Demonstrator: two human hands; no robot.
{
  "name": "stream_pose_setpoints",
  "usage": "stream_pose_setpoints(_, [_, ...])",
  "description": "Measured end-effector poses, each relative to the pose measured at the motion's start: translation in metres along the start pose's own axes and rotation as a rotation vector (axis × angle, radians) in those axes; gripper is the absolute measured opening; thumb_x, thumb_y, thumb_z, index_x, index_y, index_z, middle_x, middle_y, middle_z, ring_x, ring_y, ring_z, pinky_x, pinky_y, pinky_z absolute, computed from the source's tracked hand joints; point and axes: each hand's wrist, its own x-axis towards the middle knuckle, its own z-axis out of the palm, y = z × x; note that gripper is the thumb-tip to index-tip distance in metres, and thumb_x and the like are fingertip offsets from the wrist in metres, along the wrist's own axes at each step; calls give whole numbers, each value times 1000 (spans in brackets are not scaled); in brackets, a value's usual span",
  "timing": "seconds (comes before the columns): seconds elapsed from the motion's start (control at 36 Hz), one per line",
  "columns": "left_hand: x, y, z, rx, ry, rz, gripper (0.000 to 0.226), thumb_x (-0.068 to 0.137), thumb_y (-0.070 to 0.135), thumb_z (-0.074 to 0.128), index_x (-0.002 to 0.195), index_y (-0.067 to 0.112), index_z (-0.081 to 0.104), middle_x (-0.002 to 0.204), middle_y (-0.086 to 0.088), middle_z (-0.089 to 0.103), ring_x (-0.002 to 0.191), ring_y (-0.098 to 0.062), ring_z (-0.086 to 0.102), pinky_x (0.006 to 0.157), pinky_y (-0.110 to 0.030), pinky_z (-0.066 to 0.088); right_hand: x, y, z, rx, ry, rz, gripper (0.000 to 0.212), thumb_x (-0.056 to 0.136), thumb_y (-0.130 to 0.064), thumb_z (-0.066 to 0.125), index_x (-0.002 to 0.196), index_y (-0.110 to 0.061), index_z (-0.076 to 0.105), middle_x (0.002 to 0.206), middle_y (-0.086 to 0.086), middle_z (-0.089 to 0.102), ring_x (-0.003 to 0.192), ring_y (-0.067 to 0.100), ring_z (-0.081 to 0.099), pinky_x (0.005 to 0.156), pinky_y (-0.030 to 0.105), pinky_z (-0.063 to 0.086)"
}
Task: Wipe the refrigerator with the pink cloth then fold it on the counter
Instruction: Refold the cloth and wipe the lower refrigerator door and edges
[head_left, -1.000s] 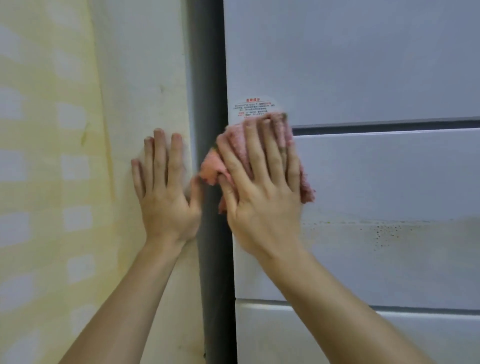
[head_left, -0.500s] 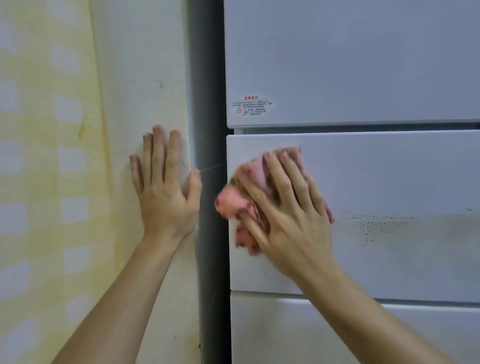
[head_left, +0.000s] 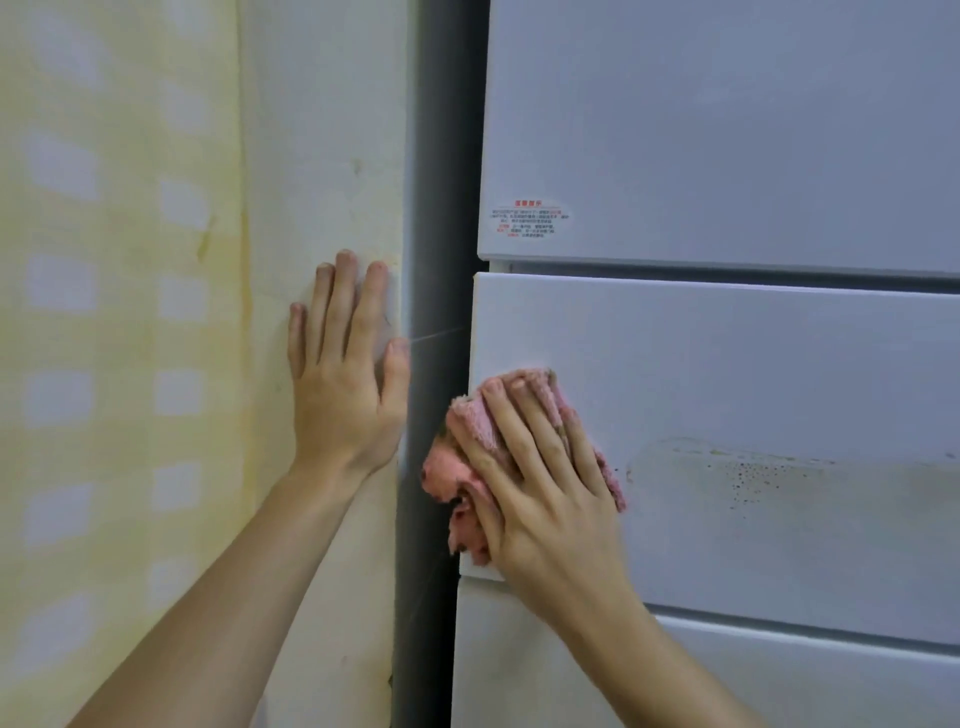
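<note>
The right hand (head_left: 545, 499) presses the pink cloth (head_left: 457, 473) against the left edge of the refrigerator's (head_left: 727, 130) middle drawer front (head_left: 727, 364), its fingers (head_left: 524, 431) straight and spread over the bunched fabric. In the last half second the cloth has slid lower on that drawer (the sticker (head_left: 531, 218) on the door above is well clear of it). The left hand (head_left: 348, 384) stays flat on the wall (head_left: 322, 156) left of the refrigerator, fingers extended. A speckled stain (head_left: 753, 473) lies right of the cloth.
</note>
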Motion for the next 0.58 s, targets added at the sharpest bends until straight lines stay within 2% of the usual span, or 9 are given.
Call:
stream_pose_setpoints(0.11, [1,6,-1,-31,-3,-32,61,105,22,34,166,16,28,175,-7,18,163,-22,10,132,-52,6,55,4,-3,17,81,63,54,113,-34,44,162,-15,36,172,12,25,162,31,16,131,52,17])
stream_pose_setpoints(0.22, [-1,14,0,-47,39,-61,59,106,20,30,165,14,32,174,-8,23,163,-24,15,132,-51,7,86,1,-3,6,134,151,53,114,-33,40,164,-15,33,173,13,21,162,31,14,132,50,12])
stream_pose_setpoints(0.31, [-10,26,4,-23,68,-28,58,106,19,28,163,10,35,172,-10,28,161,-27,20,131,-52,5,55,-14,0,38,106,216,54,114,-34,38,165,-15,30,174,12,15,163,29,11,133,48,8])
stream_pose_setpoints(0.42, [-30,48,10,-65,30,56,56,108,23,29,160,9,39,171,-14,30,161,-31,22,132,-52,4,-28,-18,5,18,-2,162,59,111,-39,45,163,-15,33,173,13,19,162,31,16,133,50,11])
stream_pose_setpoints(0.5, [-44,63,12,-111,-26,111,58,104,22,33,159,7,40,171,-15,29,160,-32,23,132,-54,9,-73,-3,0,-26,-34,145,58,108,-34,48,163,-21,36,173,6,24,161,26,19,132,47,12])
stream_pose_setpoints(0.58, [-56,74,14,-132,-70,155,61,101,21,36,160,7,39,171,-15,26,161,-32,20,131,-56,13,-79,9,-6,-44,-51,154,56,109,-35,44,163,-23,35,173,5,21,162,24,18,133,45,9])
